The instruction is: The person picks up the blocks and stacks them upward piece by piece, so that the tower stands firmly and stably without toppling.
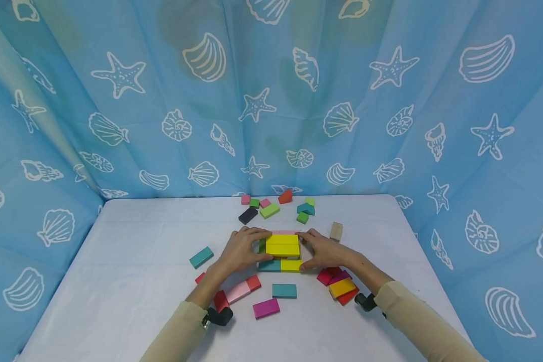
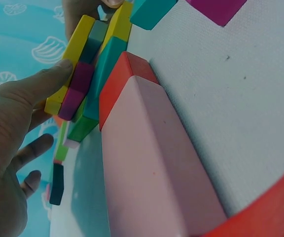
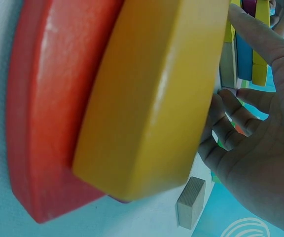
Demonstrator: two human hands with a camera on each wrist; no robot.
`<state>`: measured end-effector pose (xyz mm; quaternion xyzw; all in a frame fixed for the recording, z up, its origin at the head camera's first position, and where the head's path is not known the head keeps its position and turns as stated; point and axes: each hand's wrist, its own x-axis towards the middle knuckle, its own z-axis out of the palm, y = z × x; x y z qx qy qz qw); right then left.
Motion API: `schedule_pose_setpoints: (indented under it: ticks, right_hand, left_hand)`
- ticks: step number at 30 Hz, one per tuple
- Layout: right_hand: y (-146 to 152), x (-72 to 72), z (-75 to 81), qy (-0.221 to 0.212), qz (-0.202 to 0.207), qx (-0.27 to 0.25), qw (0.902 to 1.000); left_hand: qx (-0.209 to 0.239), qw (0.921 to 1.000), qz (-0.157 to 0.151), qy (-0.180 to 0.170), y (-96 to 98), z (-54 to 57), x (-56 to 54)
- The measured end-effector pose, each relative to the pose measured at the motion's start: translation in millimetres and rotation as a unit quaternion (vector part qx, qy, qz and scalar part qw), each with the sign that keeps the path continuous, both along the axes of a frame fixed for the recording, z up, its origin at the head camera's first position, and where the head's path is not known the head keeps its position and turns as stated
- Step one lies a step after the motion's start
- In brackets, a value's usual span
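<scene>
Colored blocks are stacked in a small structure at the table's middle, with two yellow blocks (image 1: 282, 246) side by side on top. My left hand (image 1: 244, 249) pinches the yellow blocks at their left end, thumb on the front and a finger behind. In the left wrist view, purple (image 2: 78, 91) and teal blocks (image 2: 110, 64) sit beneath them. At the right side, my right hand (image 1: 323, 250) rests loosely, thumb by the lower yellow block (image 1: 291, 265) and index finger near the back corner. A blue block (image 3: 244, 57) and a wooden block (image 3: 228, 64) show there.
Pink (image 1: 238, 292) and red blocks lie by the left forearm. A teal block (image 1: 284, 290) and a purple block (image 1: 266, 308) lie in front. An orange-yellow block (image 1: 342, 288) tops a pile at right. Several small blocks and a black block (image 1: 248, 215) stand behind.
</scene>
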<state>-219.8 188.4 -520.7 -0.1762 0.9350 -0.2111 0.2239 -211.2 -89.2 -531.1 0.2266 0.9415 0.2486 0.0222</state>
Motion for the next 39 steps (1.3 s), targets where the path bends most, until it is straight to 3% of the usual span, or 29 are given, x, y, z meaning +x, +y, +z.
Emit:
schedule_pose_setpoints:
  ticks: [9, 17, 39]
  right_hand:
    - [0, 2.5, 2.9, -0.004, -0.006, 0.006, 1.0000]
    - [-1, 1.9, 2.3, -0.005, -0.011, 0.005, 0.9999]
    - [-2, 2.0, 3.0, -0.005, -0.005, 0.007, 0.9999]
  left_hand:
    - [-0.007, 0.9996, -0.001, -0.028, -12.1, 1.6, -1.9]
    - [-0.030, 0.9982, -0.027, -0.044, -25.4, -2.5, -1.9]
    - [-0.039, 0.9978, -0.022, -0.050, -26.7, -5.2, -2.0]
